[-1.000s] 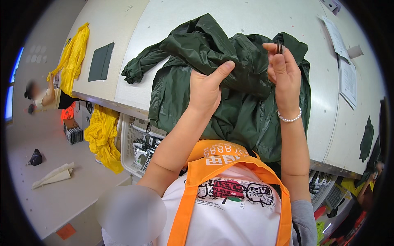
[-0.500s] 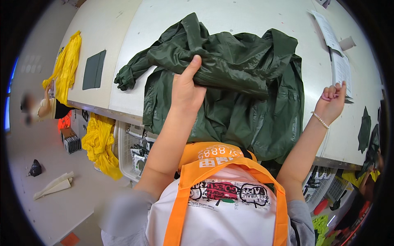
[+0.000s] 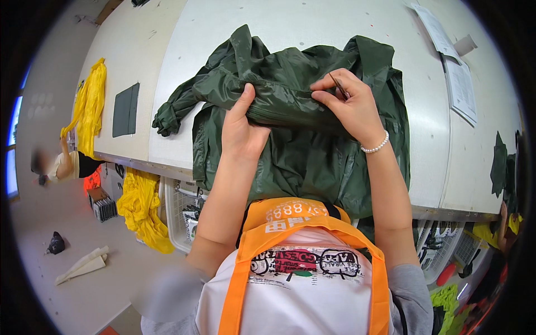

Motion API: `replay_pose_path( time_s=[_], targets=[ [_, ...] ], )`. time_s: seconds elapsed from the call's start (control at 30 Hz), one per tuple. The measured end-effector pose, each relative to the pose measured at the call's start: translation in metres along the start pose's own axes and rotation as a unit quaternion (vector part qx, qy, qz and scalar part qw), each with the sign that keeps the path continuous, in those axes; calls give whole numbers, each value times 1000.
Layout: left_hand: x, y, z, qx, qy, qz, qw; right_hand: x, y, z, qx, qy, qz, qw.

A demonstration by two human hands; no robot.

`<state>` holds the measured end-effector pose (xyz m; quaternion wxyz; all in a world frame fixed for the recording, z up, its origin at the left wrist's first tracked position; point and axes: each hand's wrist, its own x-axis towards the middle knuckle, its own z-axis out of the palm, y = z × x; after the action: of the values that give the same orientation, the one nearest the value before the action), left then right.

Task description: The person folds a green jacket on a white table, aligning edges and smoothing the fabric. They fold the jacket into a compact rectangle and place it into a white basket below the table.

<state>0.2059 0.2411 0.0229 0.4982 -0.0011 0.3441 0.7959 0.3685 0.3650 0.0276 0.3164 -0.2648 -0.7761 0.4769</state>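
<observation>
Yellow garments mark the far left: one point(image 3: 89, 111) draped over the left end of the tabletop point(image 3: 312, 22), another point(image 3: 142, 212) hanging below its front edge beside a white wire basket point(image 3: 178, 215). A flat dark grey piece of fabric point(image 3: 125, 110) lies on the tabletop near the draped one. On the floor lie a pale folded sheet point(image 3: 82, 264) and a small black object point(image 3: 56, 243).

Next comes the dark green jacket point(image 3: 296, 162), spread across the tabletop's middle with one sleeve trailing left and its lower part hanging over the front edge. The left forearm rises straight from the lower edge; the left hand point(image 3: 241, 127) presses on a raised fold of the jacket, thumb stretched up along it, the other fingers closed over the cloth beneath. The right forearm comes up beside it, a pearl bracelet point(image 3: 375, 146) on the wrist. The right hand point(image 3: 349, 106) bends inward over the same fold, its fingers point(image 3: 329, 84) pinched narrow on a thin dark tool point(image 3: 338, 85) whose tip meets the fabric.

Further right, papers point(image 3: 458, 84) lie near the tabletop's edge, well apart from the jacket.
</observation>
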Motion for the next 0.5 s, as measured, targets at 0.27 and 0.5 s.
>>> replay_pose_path(
  time_s=[0.27,0.5],
  targets=[
    [-3,-16,-21,-63,-193,123,971,-4,5,15,217,18,171,961],
    [3,-39,6,231,-92,89,965,-8,0,20,203,40,136,969]
  ],
)
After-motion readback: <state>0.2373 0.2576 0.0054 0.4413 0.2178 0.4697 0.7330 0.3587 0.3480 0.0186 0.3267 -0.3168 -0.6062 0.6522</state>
